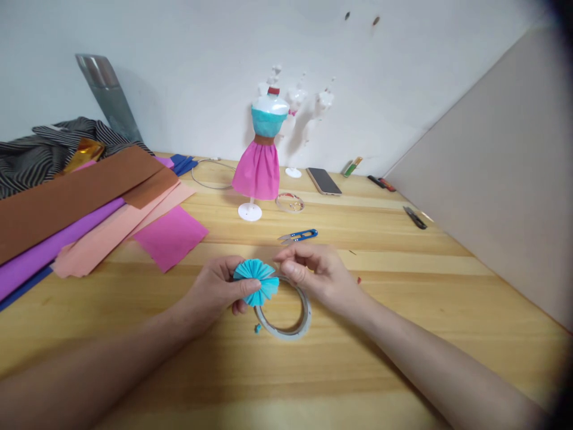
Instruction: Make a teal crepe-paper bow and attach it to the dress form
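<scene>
A pleated turquoise paper rosette [254,270] is pinched between the thumb and fingers of my left hand [220,283]. It fans out almost to a full circle, with a slit on its right side. Just right of it, my right hand [320,275] has thumb and forefinger pressed together; whatever lies between them is too small to name. Beneath both hands a roll of tape [307,319] lies flat on the wooden table [358,370]. A tiny turquoise scrap [257,328] sits at the roll's left edge.
Behind the hands are blue thread snips [299,235] and a small dress form [259,155] in a pink skirt. Coloured paper sheets [89,191] pile up at left. A phone [324,181], a clear ring-shaped case [290,203] and a black cutter [415,218] lie farther back.
</scene>
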### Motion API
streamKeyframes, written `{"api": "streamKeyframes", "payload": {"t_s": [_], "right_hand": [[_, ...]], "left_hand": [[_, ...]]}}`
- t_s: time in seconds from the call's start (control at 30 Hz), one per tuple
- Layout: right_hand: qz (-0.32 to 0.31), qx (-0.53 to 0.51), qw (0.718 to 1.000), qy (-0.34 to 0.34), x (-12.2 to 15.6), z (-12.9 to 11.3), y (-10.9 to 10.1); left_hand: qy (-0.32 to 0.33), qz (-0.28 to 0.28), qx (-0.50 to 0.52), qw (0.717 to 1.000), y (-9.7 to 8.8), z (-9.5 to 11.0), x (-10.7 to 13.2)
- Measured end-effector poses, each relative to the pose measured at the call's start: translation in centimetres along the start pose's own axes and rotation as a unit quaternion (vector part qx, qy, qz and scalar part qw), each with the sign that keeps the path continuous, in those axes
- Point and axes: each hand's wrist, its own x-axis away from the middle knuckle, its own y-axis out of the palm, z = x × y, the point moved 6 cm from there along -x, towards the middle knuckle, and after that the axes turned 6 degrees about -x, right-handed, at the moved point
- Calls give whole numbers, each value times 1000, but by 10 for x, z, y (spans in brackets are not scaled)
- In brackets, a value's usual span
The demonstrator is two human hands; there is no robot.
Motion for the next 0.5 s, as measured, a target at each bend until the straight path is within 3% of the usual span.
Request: {"api": "streamKeyframes", "payload": {"t_s": [0.13, 0.3, 0.5], "right_hand": [[-16, 66, 997, -36, 0, -9, -1], [-57, 84, 995, -19, 0, -7, 8], [-36, -12, 997, 62, 2, 9, 13]], "left_hand": [[10, -7, 21, 1000, -1, 0, -1], [16, -7, 32, 999, -2, -1, -1], [10, -9, 31, 999, -1, -3, -2]]}}
